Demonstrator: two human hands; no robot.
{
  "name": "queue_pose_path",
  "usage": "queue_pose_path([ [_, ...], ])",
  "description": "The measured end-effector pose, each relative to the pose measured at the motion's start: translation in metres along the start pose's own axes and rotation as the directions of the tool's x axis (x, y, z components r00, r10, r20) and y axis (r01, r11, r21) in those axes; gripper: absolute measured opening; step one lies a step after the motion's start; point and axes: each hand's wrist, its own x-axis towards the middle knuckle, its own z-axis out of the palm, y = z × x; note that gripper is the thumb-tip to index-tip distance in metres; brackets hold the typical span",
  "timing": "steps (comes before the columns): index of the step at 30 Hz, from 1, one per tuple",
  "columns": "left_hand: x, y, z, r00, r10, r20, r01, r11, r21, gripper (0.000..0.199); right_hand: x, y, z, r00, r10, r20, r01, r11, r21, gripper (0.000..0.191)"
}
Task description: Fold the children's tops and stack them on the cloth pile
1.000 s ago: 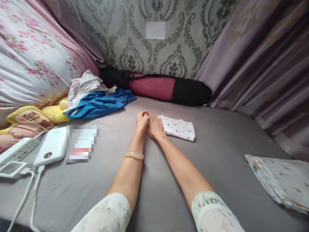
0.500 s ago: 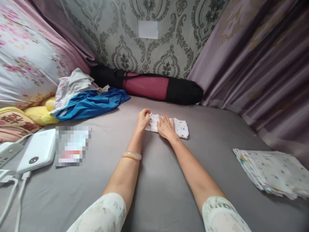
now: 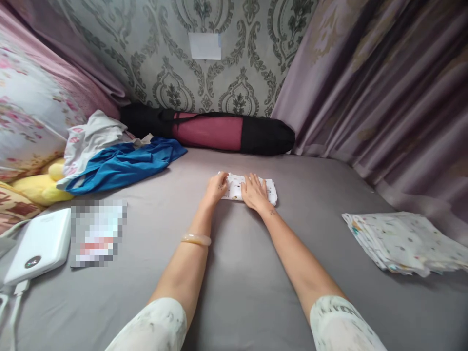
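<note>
Two hands over a small folded white cloth [image 3: 235, 186] on a grey sheet [image 3: 241, 273].
Nearest, the right sleeve [image 3: 338, 317] bears dark letter-like marks, too unclear to read; to the left, a white power bank [image 3: 44, 239] has a dark round display (its glyphs are too small to make out), and the flat item [image 3: 98, 234] beside it is pixelated past reading. A stack of printed cloths [image 3: 398, 241] lies well to the right. Farther in, the folded cloth sits mid-sheet, a flat oblong with scattered small dark and tan motifs. The right hand [image 3: 255, 191] presses flat on it, fingers spread; the left hand [image 3: 217, 186] curls at its left end, whether gripping I cannot tell. Reddish-brown characters, cut off, mark a cushion [image 3: 16, 202] at far left. Behind lies a black-and-maroon roll bag [image 3: 208, 131].
</note>
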Motion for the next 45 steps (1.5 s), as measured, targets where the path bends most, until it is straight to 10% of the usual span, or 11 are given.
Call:
queue_pose_path([
  [31,-0.008,0.004,0.011,0.985,-0.025,0.173,-0.014,0.975,0.224,0.038,0.000,0.060,-0.007,0.997,0.073,-0.010,-0.074,0.991,-0.111,0.055],
  [45,0.069,-0.008,-0.006,0.963,-0.136,0.234,0.039,0.924,0.380,0.013,0.041,0.080,-0.047,0.970,0.114,0.212,-0.094,0.990,-0.105,0.038],
])
